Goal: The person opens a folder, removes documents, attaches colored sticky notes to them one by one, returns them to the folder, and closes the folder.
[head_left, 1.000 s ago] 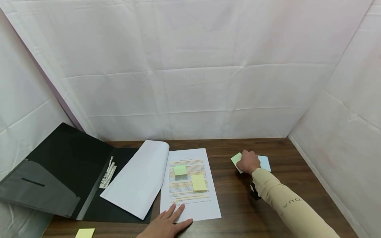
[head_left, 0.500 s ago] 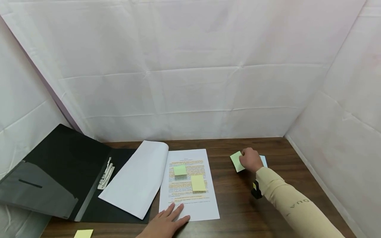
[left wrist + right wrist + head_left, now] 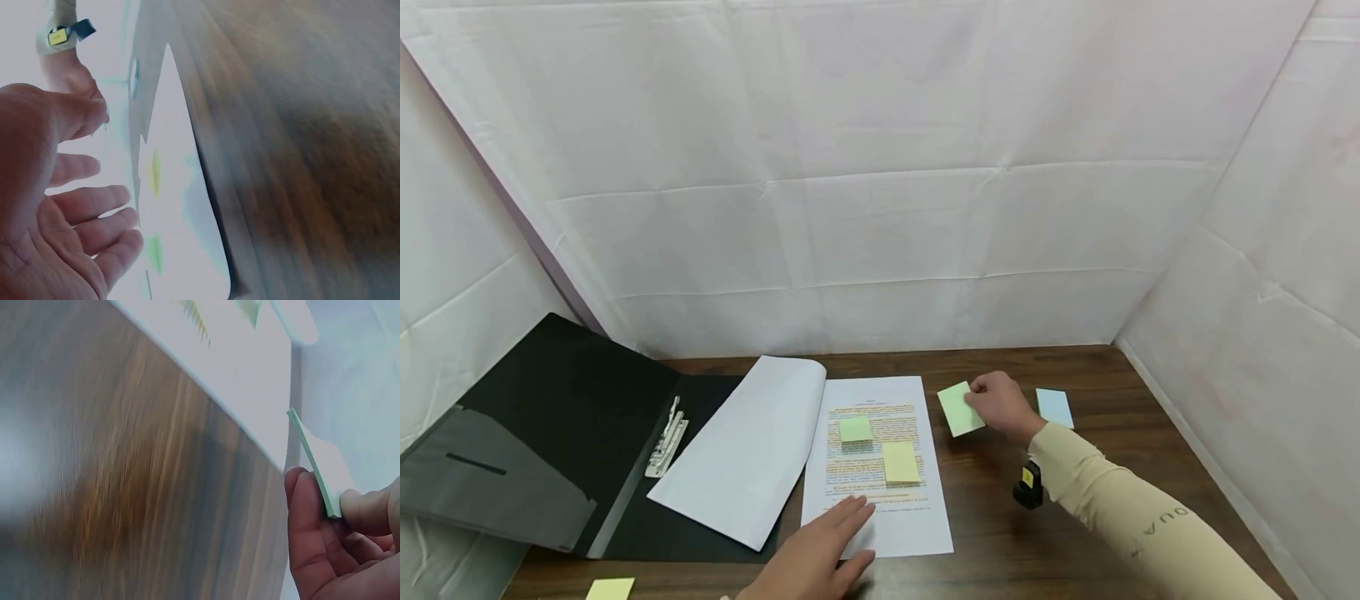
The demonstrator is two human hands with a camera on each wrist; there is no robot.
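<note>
My right hand point(image 3: 1000, 406) pinches a green sticky-note pad point(image 3: 960, 408) by its right edge and holds it above the brown table, just right of a printed page point(image 3: 880, 508). The right wrist view shows the pad point(image 3: 315, 465) edge-on between thumb and fingers point(image 3: 306, 512). The printed page carries a green note point(image 3: 854, 428) and a yellow note point(image 3: 900, 462). My left hand point(image 3: 816, 554) hovers with straight fingers over the page's near edge; in the left wrist view the left hand point(image 3: 69, 206) is spread and holds nothing.
A blue sticky pad point(image 3: 1054, 407) lies on the table point(image 3: 1000, 542) right of my right hand. An open black folder point(image 3: 542, 433) with a metal clip point(image 3: 667, 437) and a turned-over white sheet point(image 3: 745, 454) lies at left. A yellow pad point(image 3: 610, 589) sits at the near left edge. White walls enclose the table.
My right hand has lifted the green pad off the spot beside the blue pad and carried it left toward the printed page. My left hand has risen slightly off the page.
</note>
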